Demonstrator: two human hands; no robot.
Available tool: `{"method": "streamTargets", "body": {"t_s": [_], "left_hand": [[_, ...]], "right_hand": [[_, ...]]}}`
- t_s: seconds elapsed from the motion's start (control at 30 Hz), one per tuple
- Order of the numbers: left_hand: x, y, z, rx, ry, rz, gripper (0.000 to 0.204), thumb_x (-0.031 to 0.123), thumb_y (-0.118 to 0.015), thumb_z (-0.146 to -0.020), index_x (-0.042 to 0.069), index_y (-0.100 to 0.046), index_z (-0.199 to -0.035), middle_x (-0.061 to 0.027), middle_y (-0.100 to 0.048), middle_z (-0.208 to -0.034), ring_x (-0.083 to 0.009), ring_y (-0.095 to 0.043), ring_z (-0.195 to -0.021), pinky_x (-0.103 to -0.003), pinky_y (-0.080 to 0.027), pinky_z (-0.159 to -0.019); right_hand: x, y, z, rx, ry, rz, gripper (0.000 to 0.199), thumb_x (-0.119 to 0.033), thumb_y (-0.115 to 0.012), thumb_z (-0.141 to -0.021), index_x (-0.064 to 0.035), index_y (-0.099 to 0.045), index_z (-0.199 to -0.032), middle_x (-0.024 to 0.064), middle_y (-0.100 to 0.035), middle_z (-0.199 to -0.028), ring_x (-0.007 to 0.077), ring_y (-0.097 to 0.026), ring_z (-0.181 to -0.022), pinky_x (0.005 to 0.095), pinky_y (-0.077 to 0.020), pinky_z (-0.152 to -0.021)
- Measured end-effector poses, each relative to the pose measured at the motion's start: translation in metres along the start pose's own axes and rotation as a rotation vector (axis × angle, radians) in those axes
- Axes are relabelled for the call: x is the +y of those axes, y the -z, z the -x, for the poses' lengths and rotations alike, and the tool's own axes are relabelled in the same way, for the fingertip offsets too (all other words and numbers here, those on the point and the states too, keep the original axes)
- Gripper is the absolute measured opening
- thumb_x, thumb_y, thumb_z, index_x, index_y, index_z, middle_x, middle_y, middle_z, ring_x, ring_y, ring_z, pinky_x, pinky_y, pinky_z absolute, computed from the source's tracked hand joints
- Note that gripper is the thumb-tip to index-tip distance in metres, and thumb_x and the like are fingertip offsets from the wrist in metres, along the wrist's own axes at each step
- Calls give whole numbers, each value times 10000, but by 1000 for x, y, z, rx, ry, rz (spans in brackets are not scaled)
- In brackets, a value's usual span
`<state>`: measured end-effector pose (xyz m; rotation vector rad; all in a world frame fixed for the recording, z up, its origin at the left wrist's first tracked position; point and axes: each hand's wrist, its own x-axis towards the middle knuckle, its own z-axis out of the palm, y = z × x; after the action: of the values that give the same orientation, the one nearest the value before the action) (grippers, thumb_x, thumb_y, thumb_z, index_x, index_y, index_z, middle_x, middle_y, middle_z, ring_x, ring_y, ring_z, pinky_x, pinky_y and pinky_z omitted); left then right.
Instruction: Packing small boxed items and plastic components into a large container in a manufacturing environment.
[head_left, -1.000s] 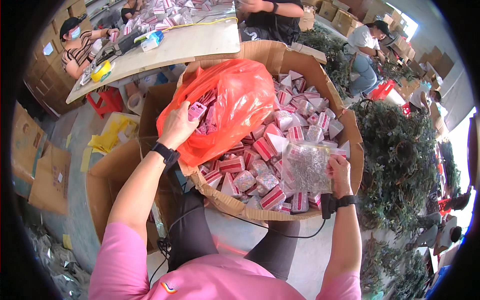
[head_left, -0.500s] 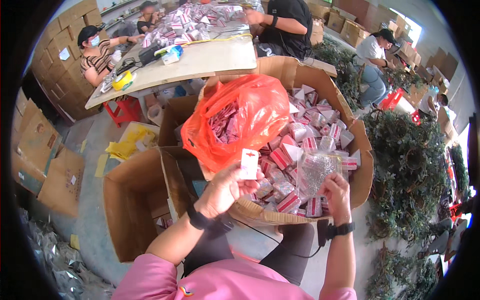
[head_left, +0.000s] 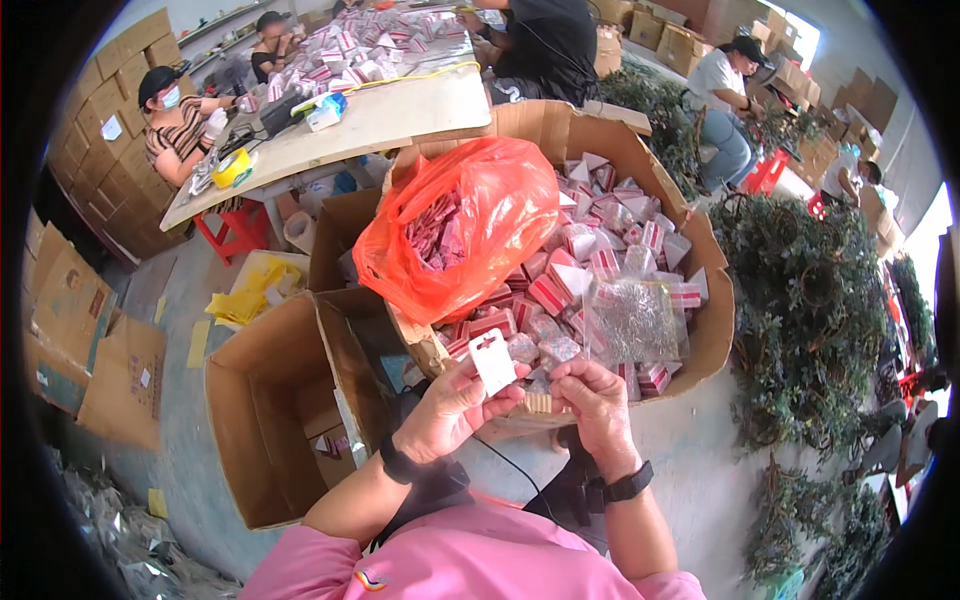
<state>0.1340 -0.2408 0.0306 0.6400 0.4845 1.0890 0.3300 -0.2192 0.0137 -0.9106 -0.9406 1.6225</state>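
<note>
My left hand point(head_left: 452, 408) pinches a small white card point(head_left: 491, 362) with a hang hole near its top edge. Close to its right, my right hand point(head_left: 597, 405) has thumb and fingers pressed together; whatever they hold is too small to make out. Beyond the right hand, a clear plastic bag point(head_left: 636, 321) with shiny contents lies on a heap of small red-and-white wrapped packs point(head_left: 547, 292). The heap fills a large cardboard carton point(head_left: 712, 345). On its left part rests an open red plastic bag point(head_left: 500, 205) with dark pink packs point(head_left: 436, 235) inside.
A smaller open carton point(head_left: 262, 400) stands at the left, with a few packs at its bottom. Ahead is a worktable point(head_left: 400, 112) with a pile of packs, yellow tape point(head_left: 231, 168) and people around it. Green foliage wreaths point(head_left: 800, 290) are heaped at the right.
My right hand has left the clear bag and come in toward the card in my left hand. The card has dropped slightly and tilted. The whole view has shifted a little.
</note>
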Motion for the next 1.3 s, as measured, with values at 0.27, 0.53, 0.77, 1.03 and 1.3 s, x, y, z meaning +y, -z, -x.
{"method": "streamTargets", "body": {"t_s": [0.27,0.53,0.77,1.03,1.3], "left_hand": [[-18,14,6,46,5,71,487,232,-559,-860,58,-369,-1274,-87,-490,-1184,-191,-544,-1007,-336,-428,-897],[-35,9,2,130,-111,-16,462,342,-440,-916,67,-343,-1274,-81,-454,-1180,-184,-503,-1035,-355,-407,-903],[-46,4,4,166,-202,-281,486,381,-389,-928,52,-332,-1281,-91,-442,-1189,-169,-459,-1076,-335,-396,-905],[-42,13,8,194,-17,108,456,373,-470,-888,82,-412,-1236,-72,-496,-1190,-200,-475,-1082,-371,-372,-905],[-39,30,18,447,-195,-663,322,127,-584,-818,73,-464,-1113,-55,-529,-1019,-202,-525,-921,-347,-440,-814]], "right_hand": [[3,-13,13,-2,208,303,41,-23,-583,-795,-25,-625,-794,-21,-566,-717,60,-497,-648,203,-413,-590],[32,-27,12,105,38,-36,23,-17,-563,-812,-28,-559,-832,40,-602,-713,97,-567,-616,212,-448,-575],[33,-44,11,144,-122,-201,28,-38,-560,-828,-24,-535,-827,65,-609,-742,108,-573,-593,204,-454,-556],[25,-32,5,-67,-163,-580,59,-123,-604,-812,-85,-564,-790,62,-591,-1008,140,-562,-824,263,-457,-703],[35,-24,4,-23,-158,-605,63,-122,-573,-835,-78,-540,-805,113,-614,-973,148,-572,-777,255,-450,-761]]}}
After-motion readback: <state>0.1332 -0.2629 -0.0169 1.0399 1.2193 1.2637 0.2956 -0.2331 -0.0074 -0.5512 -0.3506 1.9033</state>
